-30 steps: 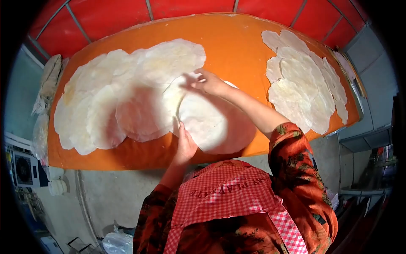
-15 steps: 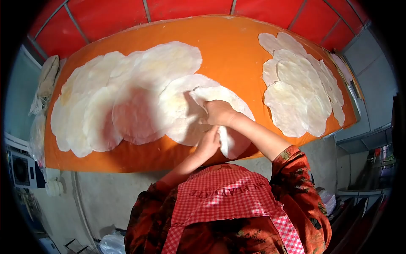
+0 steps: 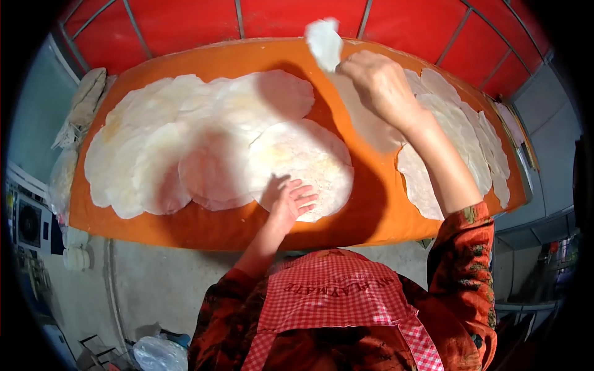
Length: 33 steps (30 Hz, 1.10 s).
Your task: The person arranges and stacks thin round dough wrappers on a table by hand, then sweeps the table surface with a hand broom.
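One thin pale sheet [image 3: 325, 44] is up in the air at the far side of the tabletop [image 3: 142, 227], pinched between my right fingers [image 3: 357, 65], its top flaring up in front of the red panels [image 3: 297, 18]. Below that hand is a dim, blurred greyish patch; I can't tell whether it belongs to the same sheet.

My left fingers [image 3: 304, 200] are spread apart, over the near part of a round sheet [image 3: 315, 148] lying flat in front of me. I can't tell whether they touch it. That round sheet overlaps the right-hand end of a broad spread of sheets [image 3: 142, 148], all pale and lying one across another, partly darkened by shadows.

Well to the right, past a strip of orange cloth [image 3: 371, 179], lies a second cluster of sheets [image 3: 455, 136], also overlapping, with my right forearm crossing in front of it. A wrapped bundle [image 3: 90, 86] sits at the left end. Below are my red checked apron [image 3: 337, 303] and, down on the floor [image 3: 161, 272], a clear plastic bag [image 3: 161, 353].
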Each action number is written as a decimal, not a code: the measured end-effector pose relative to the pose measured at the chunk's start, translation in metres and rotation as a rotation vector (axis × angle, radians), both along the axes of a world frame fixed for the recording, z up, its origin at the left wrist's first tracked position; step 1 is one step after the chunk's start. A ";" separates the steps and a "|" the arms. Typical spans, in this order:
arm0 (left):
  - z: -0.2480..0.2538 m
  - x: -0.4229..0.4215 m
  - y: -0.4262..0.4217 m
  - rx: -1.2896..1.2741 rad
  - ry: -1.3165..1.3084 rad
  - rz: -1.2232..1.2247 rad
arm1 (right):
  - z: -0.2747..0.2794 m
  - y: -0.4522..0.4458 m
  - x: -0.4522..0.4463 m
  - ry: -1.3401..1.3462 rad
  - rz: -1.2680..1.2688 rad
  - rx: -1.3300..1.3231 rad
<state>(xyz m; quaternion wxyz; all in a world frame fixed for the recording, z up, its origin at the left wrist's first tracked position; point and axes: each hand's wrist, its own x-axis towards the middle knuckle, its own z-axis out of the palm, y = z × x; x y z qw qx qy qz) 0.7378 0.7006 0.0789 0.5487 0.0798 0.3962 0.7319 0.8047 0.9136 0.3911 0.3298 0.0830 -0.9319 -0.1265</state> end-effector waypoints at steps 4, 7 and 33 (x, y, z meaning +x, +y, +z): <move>0.005 -0.038 -0.020 0.173 -0.178 0.174 | -0.032 -0.038 0.028 -0.107 0.159 0.053; 0.022 -0.057 -0.038 0.126 -0.349 0.334 | -0.110 -0.034 0.048 -0.219 0.168 -0.141; -0.106 -0.153 -0.025 -0.719 1.026 0.301 | -0.358 0.048 0.070 -0.205 -0.372 -0.823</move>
